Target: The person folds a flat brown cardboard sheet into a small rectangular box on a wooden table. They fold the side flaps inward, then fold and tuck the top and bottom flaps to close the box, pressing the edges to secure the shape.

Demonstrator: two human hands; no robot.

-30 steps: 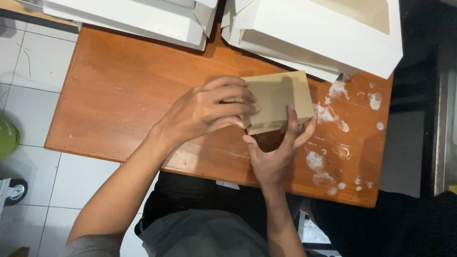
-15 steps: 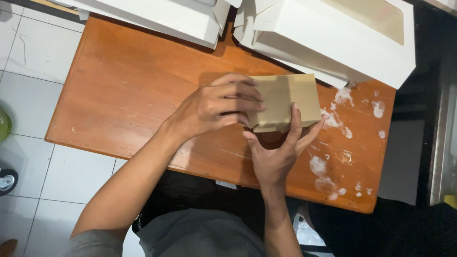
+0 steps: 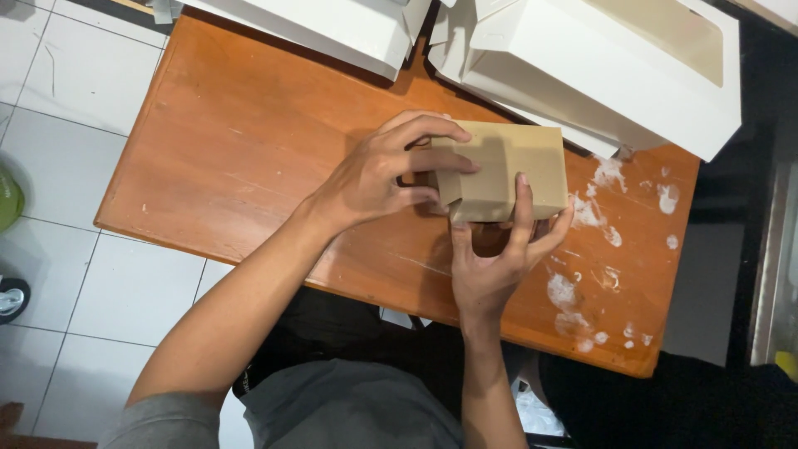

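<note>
A small brown cardboard box (image 3: 509, 166) sits over the middle of the orange wooden table (image 3: 233, 158). My left hand (image 3: 378, 175) grips its left end, fingers curled over the top and onto a side flap. From below, my right hand (image 3: 499, 258) cups the box, thumb and fingers pressed against its near face. Both hands hold the box together.
White cardboard boxes (image 3: 332, 25) line the table's far edge, one with a clear window (image 3: 615, 66) at the right. White paint smears (image 3: 598, 216) mark the table's right part. Grey tiled floor (image 3: 58, 108) lies at the left, a dark area at the right.
The box and both hands have stayed together on the table; my left fingers have shifted further over the box's top and side flap. The camera view has drifted slightly.
</note>
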